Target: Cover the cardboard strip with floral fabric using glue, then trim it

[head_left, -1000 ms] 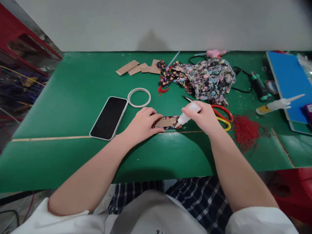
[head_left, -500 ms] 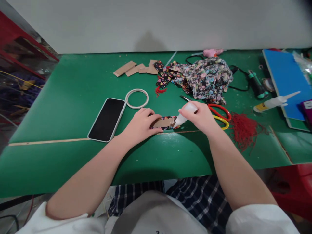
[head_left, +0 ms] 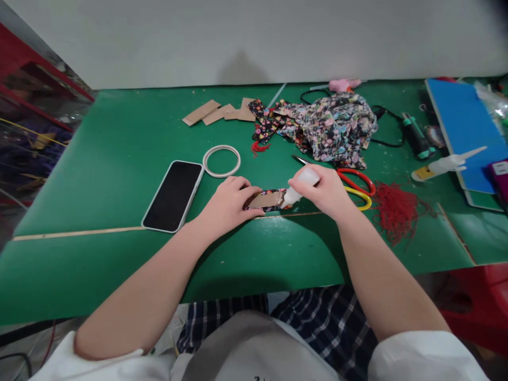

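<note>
Green table (head_left: 119, 137) is spread with craft materials. Floral fabric heap (head_left: 333, 124) is seen at the far side, blue board (head_left: 462, 124) at the right edge, phone (head_left: 173, 195) lying flat at left, tape ring (head_left: 221, 160) just beyond it. Cardboard strip (head_left: 266, 200), backed by floral cloth, lies at table centre, pinned flat under left hand (head_left: 228, 203) fingertips. White glue bottle (head_left: 299, 187) is clasped in right hand (head_left: 327, 191), nozzle tilted down onto the strip's right end. Scissors (head_left: 359, 189) lie just behind the right hand.
</note>
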`<state>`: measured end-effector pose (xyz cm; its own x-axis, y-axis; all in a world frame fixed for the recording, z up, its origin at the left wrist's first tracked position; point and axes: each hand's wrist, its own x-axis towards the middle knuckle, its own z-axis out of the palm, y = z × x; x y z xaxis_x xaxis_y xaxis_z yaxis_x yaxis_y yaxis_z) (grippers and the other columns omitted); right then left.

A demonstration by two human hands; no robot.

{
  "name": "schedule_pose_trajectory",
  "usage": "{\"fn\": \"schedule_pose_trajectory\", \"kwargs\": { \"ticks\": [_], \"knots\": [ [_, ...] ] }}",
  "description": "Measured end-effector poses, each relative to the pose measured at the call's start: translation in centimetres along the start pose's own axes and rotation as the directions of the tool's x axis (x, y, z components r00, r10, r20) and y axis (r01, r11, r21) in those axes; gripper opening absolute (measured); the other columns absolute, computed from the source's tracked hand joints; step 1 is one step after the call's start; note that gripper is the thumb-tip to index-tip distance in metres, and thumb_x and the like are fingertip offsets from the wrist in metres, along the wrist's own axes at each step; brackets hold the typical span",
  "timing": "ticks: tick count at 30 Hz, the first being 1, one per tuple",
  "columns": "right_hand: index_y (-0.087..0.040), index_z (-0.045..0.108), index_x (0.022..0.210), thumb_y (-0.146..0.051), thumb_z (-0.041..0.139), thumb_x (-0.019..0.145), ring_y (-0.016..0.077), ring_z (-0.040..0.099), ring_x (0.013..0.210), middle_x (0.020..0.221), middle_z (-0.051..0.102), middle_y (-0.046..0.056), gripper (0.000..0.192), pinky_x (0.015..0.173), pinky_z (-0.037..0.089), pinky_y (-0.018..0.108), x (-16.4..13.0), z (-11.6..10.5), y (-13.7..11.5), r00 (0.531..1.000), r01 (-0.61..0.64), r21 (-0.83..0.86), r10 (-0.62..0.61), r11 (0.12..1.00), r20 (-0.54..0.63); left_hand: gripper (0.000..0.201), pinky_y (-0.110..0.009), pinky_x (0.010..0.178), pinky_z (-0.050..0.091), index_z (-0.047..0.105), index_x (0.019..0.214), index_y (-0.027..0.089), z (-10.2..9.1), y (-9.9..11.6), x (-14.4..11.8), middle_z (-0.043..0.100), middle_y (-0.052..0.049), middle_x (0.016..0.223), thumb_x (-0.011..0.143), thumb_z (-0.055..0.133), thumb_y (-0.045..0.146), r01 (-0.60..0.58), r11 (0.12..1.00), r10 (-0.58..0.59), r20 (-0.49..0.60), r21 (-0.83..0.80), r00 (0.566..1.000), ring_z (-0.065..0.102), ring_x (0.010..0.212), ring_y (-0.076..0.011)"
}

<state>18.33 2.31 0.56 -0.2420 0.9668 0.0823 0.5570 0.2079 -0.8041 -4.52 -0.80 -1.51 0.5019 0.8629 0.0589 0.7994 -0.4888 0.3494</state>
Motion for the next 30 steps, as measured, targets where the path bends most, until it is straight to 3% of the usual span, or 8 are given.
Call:
{"fn": "schedule_pose_trajectory", "kwargs": {
  "ticks": [5,11,30],
  "knots": [
    [-0.018,0.058,0.066,-0.045,0.064,0.069,0.0092,0.04,0.054,0.057,0.05,-0.002,0.028,0.052,0.031,0.026,0.06,-0.05,-0.04,0.995,-0.013,0.031,0.016,0.999,-0.094,0.055,-0.039,0.088,0.04,0.061,0.116,0.016,0.0,-0.12,-0.07,0.054,-0.01,0.099,0.077,0.061,0.054,-0.002,1.0,0.002,-0.011,0.006,1.0,0.048,0.094,-0.0247],
    [-0.017,0.06,0.068,-0.046,0.064,0.069,0.0104,0.043,0.056,0.06,0.053,-0.001,0.029,0.054,0.033,0.026,-0.04,0.0,0.02,1.0,0.009,0.005,-0.009,1.0,-0.027,0.055,-0.039,0.087,0.041,0.061,0.115,0.016,-0.08,-0.07,0.01,0.054,-0.01,0.099,0.076,0.061,0.054,0.0,1.0,0.0,-0.006,-0.002,1.0,0.048,0.093,-0.0248],
    [-0.021,0.062,0.075,-0.045,0.065,0.07,0.0137,0.053,0.063,0.075,0.064,0.001,0.025,0.059,0.039,0.027,-0.17,0.63,-0.34,0.976,0.075,-0.058,-0.085,0.995,-0.199,0.053,-0.039,0.083,0.041,0.06,0.116,0.017,0.14,-0.35,-0.02,0.053,-0.009,0.095,0.079,0.057,0.055,-0.037,0.999,0.037,-0.026,0.017,0.999,0.049,0.091,-0.0249]
  ]
}}
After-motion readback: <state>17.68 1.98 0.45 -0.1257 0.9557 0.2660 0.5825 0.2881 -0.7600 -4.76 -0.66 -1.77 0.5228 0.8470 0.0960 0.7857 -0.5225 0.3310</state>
